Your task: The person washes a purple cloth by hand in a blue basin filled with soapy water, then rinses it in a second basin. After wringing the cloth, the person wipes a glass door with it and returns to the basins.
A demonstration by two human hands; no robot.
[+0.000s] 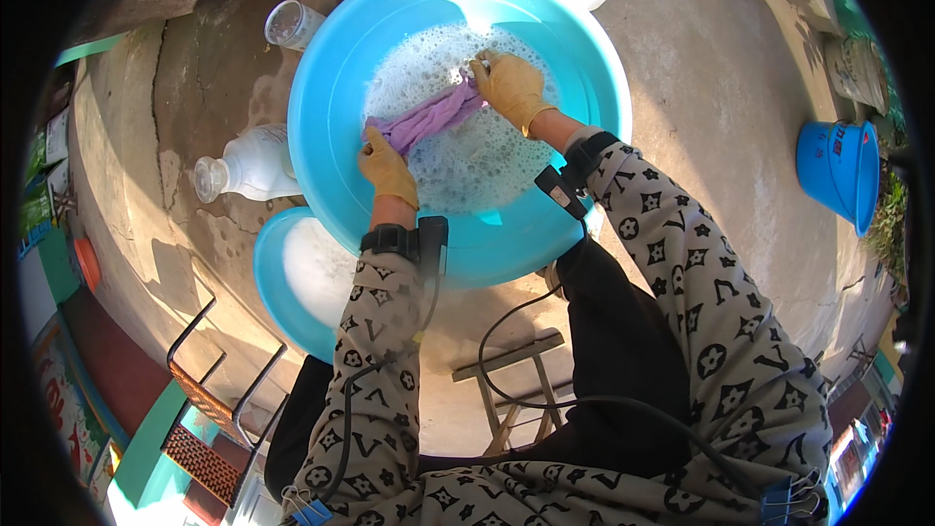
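Note:
A purple cloth point(430, 116) is stretched between my hands just over the suds in a large light-blue basin point(326, 88). My left hand point(388, 173), in a tan glove, grips its left end near the basin's left side. At the other end, my right hand point(512, 90), gloved the same way, has its fingers closed on the cloth. The cloth looks wet and bunched lengthwise. White soapy water point(467, 170) with many bubbles lies beneath it. Black straps with small devices sit on both my wrists.
A smaller blue basin point(268, 278) with white foam stands at the lower left of the large one. Beside them are a white jug point(255, 164) and a clear plastic cup point(292, 25). A blue bucket point(838, 173) stands far right, a woven chair point(209, 419) lower left. Cables run along my arms.

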